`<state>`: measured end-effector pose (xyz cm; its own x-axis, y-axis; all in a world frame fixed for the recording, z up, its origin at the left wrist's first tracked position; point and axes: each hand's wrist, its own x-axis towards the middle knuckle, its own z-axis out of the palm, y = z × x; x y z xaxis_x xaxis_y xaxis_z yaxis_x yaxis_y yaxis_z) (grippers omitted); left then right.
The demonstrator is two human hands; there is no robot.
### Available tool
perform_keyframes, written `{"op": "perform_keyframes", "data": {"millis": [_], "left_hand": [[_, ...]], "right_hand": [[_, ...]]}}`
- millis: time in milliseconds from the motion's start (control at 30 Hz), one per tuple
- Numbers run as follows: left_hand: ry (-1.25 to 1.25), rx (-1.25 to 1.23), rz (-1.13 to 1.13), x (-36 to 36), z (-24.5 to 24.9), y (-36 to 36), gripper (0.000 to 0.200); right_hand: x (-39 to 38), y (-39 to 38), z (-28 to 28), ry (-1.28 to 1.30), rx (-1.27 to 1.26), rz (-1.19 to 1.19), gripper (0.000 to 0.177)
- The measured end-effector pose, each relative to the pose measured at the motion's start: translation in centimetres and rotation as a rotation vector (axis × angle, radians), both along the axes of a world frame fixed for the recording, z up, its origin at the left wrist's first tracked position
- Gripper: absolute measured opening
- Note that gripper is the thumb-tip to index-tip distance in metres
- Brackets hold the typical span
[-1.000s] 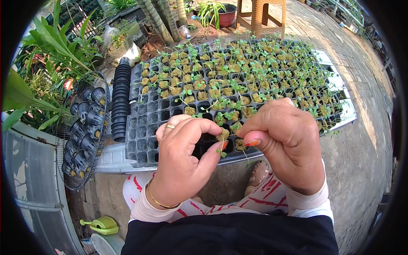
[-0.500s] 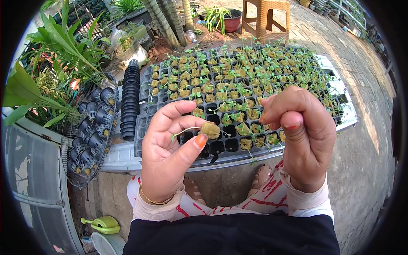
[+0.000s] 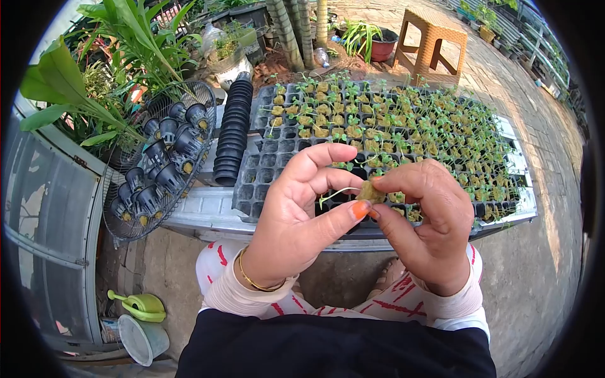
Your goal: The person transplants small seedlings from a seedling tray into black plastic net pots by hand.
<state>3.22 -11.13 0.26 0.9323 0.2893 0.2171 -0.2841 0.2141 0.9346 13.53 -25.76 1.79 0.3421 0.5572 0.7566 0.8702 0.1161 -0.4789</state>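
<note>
Between thumb and forefinger, my left hand (image 3: 302, 217) pinches a seedling plug (image 3: 370, 193), a small brownish growing cube with a thin pale stem and a tiny green leaf pointing left. My right hand (image 3: 432, 217) grips the same plug from the right, its thumb and forefinger closed on the cube's edge. Both hands are above the front part of a black seedling tray (image 3: 268, 146), which holds rows of similar plugs with green sprouts. Several cells at its left and front hold no plug. My hands hide part of the tray.
Left of the tray lies a stack of black net pots (image 3: 234, 129). A wire basket (image 3: 116, 220) holds several potted plugs. A green watering can (image 3: 144, 307) and a pale bucket (image 3: 144, 340) stand on the floor at left. A brown stool (image 3: 435, 34) is behind.
My right hand has come left and down to the seedling plug and now grips it together with my left hand. The camera view has shifted, so the scene sits further right.
</note>
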Motion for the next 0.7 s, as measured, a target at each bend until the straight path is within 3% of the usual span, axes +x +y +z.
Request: {"op": "perform_keyframes", "data": {"millis": [33,100,167,233,300,433,700], "left_hand": [[-0.004,-0.002,0.01,-0.2,0.2,0.2,0.055],[-0.053,0.256,-0.008,-0.9,0.8,1.2,0.055],[-0.07,0.431,0.239,-1.7,1.2,3.0,0.043],[-0.013,0.839,0.579,-3.0,1.8,5.8,0.027],[0.115,1.085,0.793,-4.4,2.2,8.0,0.027],[0.381,1.263,0.753,-6.1,1.5,10.7,0.026],[0.365,1.402,0.772,-4.9,-2.0,12.0,0.03]], "right_hand": [[0.0,-0.1,0.1,0.017,-0.003,-0.017,0.027],[-0.2,0.0,0.2,0.067,-0.002,-0.042,0.025],[-0.2,-0.1,0.2,0.096,0.013,-0.064,0.025],[-0.1,-0.2,0.1,0.137,0.035,-0.105,0.023],[0.0,-0.3,0.1,0.146,0.026,-0.117,0.024],[0.4,-0.1,0.0,0.163,0.055,-0.127,0.026],[0.3,0.2,0.4,0.222,0.15,-0.108,0.025]]}}
